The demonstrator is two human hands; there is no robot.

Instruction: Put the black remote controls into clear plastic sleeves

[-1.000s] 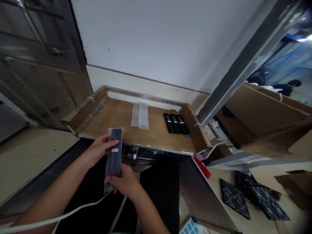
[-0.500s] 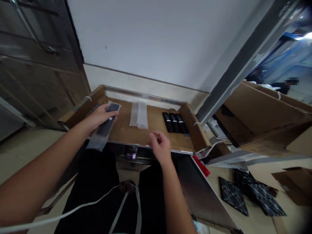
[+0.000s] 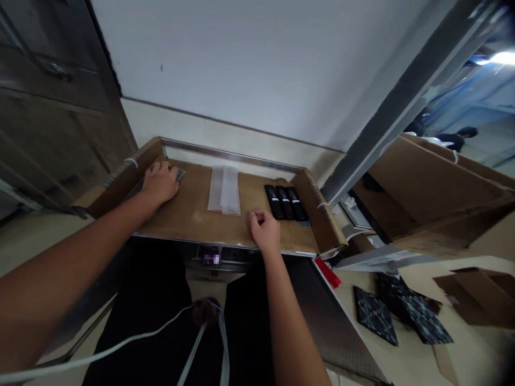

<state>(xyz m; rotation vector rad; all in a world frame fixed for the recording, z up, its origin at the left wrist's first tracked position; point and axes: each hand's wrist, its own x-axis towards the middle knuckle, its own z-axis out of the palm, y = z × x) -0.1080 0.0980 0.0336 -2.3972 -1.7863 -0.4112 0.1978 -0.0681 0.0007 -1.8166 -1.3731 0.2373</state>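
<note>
My left hand lies palm down at the left end of a cardboard-lined tray, fingers spread over a bagged dark object. Only a corner of its clear sleeve and an edge by the wrist show; the rest is hidden. My right hand hovers or rests near the tray's front edge, fingers curled, with nothing visible in them. Just beyond it, three slim black devices with white labels, like remote controls, lie side by side. Frosted plastic sleeves lie flat and overlapping between my hands.
Cardboard walls edge the tray on both sides, and a white wall stands behind it. To the right are a large cardboard box, a grey post and patterned black packages lower down. A white cord crosses my lap.
My left hand has carried the sleeved dark object left and down onto the tray's left end, and its fingers have spread. My right hand stays curled, slightly nearer the black devices.
</note>
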